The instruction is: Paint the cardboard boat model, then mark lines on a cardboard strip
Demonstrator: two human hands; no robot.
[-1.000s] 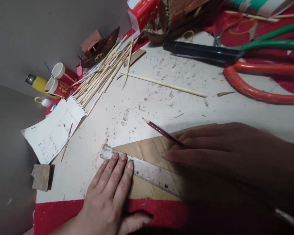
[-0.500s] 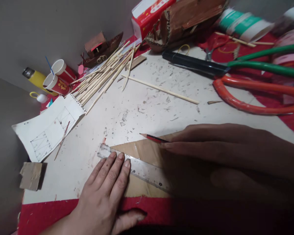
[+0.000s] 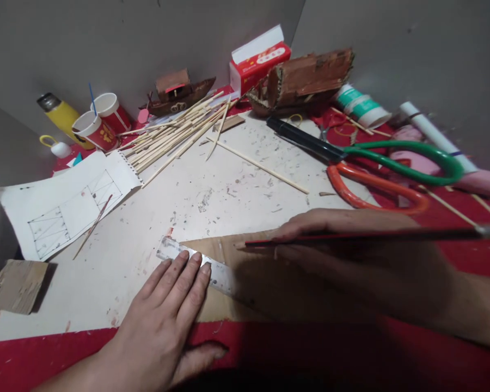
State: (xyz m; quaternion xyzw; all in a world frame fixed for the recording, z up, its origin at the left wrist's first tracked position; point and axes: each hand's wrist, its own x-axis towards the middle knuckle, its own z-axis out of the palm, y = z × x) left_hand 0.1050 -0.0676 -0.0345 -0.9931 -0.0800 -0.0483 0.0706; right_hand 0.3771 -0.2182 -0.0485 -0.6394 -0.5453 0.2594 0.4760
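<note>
My left hand (image 3: 167, 310) lies flat with its fingertips pressing on a clear ruler (image 3: 220, 275). The ruler slants across a brown piece of cardboard (image 3: 212, 313), its right part lost in dark shadow. In my right hand (image 3: 351, 261) is a red and black pencil (image 3: 265, 243), pinched between thumb and fingers. Its sharpened tip points left, over the cardboard just above the ruler; whether it touches cannot be told. The pencil's shaft runs off to the right.
Behind stand a sheaf of wooden sticks (image 3: 179, 130), large scissors (image 3: 375, 158), a model boat (image 3: 188, 98) and a brown cardboard hull (image 3: 310, 81). A sketch sheet (image 3: 65, 207), paper cups (image 3: 93, 130) and a yellow bottle (image 3: 61, 117) are at left, near a small cardboard block (image 3: 18, 286).
My right hand has moved the pencil tip slightly right and down, closer to the ruler. The view has shifted, showing more of the right side. My left hand stays on the ruler.
</note>
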